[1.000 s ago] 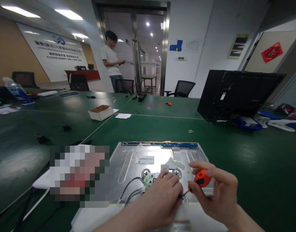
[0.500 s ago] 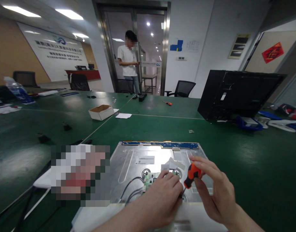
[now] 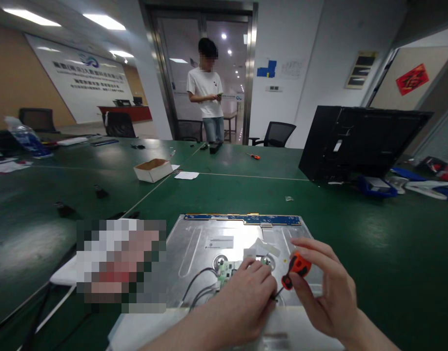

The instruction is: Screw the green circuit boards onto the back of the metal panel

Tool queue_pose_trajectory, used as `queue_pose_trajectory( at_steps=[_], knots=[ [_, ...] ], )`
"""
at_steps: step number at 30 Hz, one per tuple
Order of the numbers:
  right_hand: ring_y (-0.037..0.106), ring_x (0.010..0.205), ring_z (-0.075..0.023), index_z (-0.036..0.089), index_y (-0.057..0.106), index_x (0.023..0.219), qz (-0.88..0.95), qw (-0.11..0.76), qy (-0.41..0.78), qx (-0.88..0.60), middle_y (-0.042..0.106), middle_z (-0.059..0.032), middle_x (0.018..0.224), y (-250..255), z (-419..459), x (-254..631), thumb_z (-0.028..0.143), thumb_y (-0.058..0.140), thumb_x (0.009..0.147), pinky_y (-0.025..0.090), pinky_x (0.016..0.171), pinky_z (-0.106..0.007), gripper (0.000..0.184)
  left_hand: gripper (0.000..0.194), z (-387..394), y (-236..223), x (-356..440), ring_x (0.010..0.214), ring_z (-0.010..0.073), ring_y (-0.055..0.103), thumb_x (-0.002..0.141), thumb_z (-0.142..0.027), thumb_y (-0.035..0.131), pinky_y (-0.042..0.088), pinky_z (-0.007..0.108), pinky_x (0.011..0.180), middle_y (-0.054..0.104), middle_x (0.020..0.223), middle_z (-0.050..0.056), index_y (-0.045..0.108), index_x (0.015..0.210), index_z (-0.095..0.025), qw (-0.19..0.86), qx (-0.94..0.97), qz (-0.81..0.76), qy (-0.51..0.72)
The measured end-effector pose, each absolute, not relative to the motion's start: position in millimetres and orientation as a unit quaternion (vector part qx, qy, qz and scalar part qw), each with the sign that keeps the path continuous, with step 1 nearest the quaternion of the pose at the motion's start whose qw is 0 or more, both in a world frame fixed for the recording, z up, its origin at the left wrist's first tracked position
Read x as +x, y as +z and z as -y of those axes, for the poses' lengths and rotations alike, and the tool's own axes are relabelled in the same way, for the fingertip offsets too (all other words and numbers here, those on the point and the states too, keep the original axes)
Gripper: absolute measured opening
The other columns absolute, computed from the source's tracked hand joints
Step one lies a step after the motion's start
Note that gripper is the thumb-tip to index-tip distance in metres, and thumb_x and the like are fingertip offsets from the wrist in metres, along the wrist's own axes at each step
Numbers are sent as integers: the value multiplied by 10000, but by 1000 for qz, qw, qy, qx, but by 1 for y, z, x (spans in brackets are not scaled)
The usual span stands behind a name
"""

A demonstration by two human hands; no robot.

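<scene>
A silver metal panel with a blue strip along its far edge lies flat on the green table in front of me. My right hand grips a small screwdriver with an orange and black handle, its thin shaft angled down-left to the panel. My left hand rests on the panel, fingers pinched at the screwdriver's tip, beside a small green circuit board with black wires.
A black monitor casing stands at the right, a small cardboard box and a paper lie further back, and an orange screwdriver lies far off. A person in a white shirt stands at the glass door.
The screwdriver handle has turned and shifted slightly in my right hand's fingers. The person in the background has walked rightward into the doorway. My left hand has stayed in place.
</scene>
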State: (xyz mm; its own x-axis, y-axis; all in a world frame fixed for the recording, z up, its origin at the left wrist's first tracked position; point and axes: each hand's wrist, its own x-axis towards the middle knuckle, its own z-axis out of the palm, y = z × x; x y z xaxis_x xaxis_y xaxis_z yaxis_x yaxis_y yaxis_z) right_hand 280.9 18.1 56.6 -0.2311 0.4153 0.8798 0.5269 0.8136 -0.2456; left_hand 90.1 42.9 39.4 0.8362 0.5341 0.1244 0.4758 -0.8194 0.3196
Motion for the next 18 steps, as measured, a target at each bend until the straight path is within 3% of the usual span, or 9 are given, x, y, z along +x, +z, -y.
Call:
queue_pose_trajectory(
  at_steps=[7, 14, 18],
  knots=[
    [610, 1204, -235, 135, 451, 1365, 796, 520, -59, -303, 624, -159, 1272, 60, -17, 281, 49, 507, 870, 588, 900, -360, 505, 141, -44, 40, 89, 1036, 251, 567, 917, -178, 551, 386, 437, 1002, 627, 1084, 68, 564, 1058, -183, 135, 951, -259, 97],
    [722, 829, -197, 237, 468, 1278, 750, 591, -6, -297, 703, -96, 1092, 54, -19, 278, 72, 674, 791, 632, 703, -334, 554, 132, -44, 44, 89, 1013, 254, 571, 908, -167, 547, 397, 433, 983, 628, 1054, 72, 570, 1037, -186, 146, 951, -259, 92],
    [711, 945, -232, 219, 446, 1320, 759, 576, -20, -302, 677, -128, 1167, 53, -19, 278, 79, 627, 811, 626, 768, -387, 558, 120, -44, 44, 89, 1007, 257, 570, 921, -164, 529, 403, 433, 966, 629, 1047, 75, 567, 1032, -190, 146, 952, -255, 88]
  ],
)
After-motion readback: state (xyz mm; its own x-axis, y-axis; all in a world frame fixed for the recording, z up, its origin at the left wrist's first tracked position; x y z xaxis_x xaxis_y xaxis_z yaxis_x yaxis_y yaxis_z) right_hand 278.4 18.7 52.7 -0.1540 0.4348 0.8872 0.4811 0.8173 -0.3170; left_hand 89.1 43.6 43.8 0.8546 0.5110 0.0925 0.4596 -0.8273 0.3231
